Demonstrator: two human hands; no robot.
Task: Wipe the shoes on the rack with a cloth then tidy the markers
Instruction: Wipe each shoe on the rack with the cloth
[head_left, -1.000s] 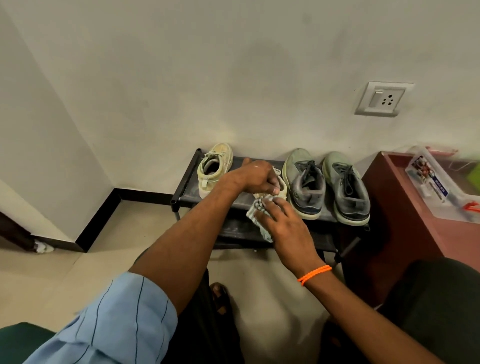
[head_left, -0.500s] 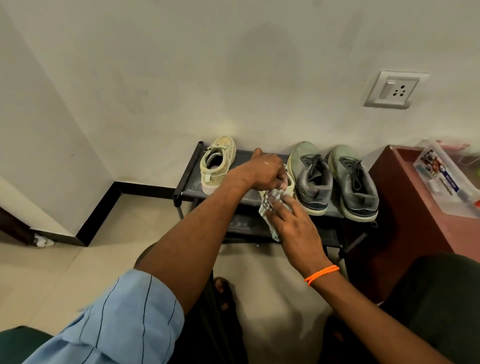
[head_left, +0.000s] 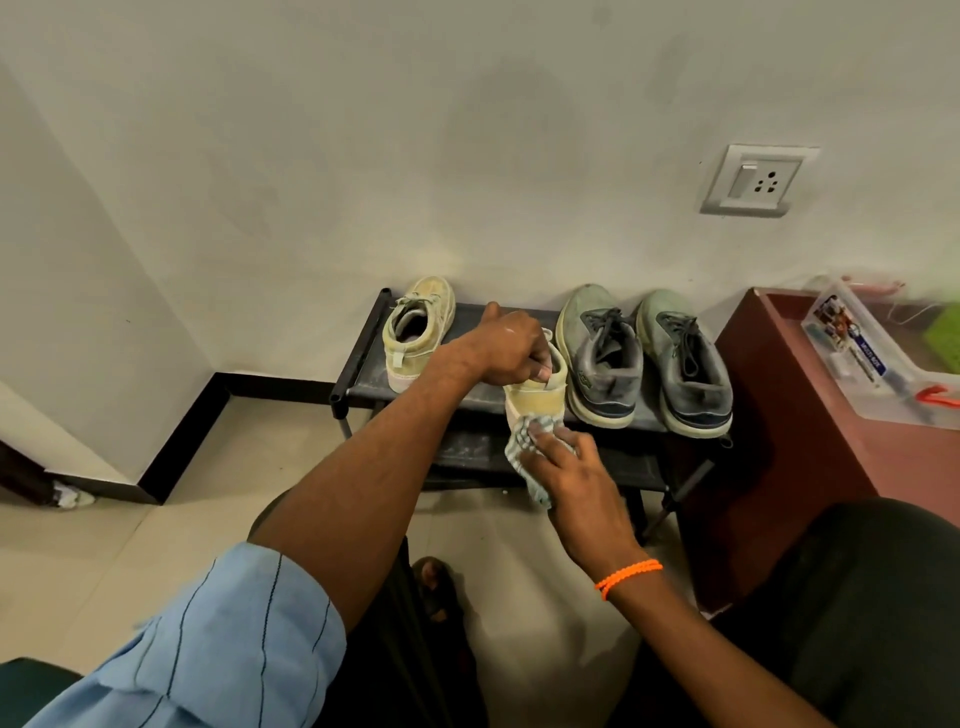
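On my screen the person's left arm wore a light blue sleeve (head_left: 208, 639) with thin dark pinstripes, rolled up above the elbow, the forearm bare. A braided orange band (head_left: 627, 576) circled the right wrist, and dark trousers (head_left: 852, 597) covered the right knee

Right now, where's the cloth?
The cloth is under the right hand, pressed against the heel of the beige shoe at the rack's front edge.
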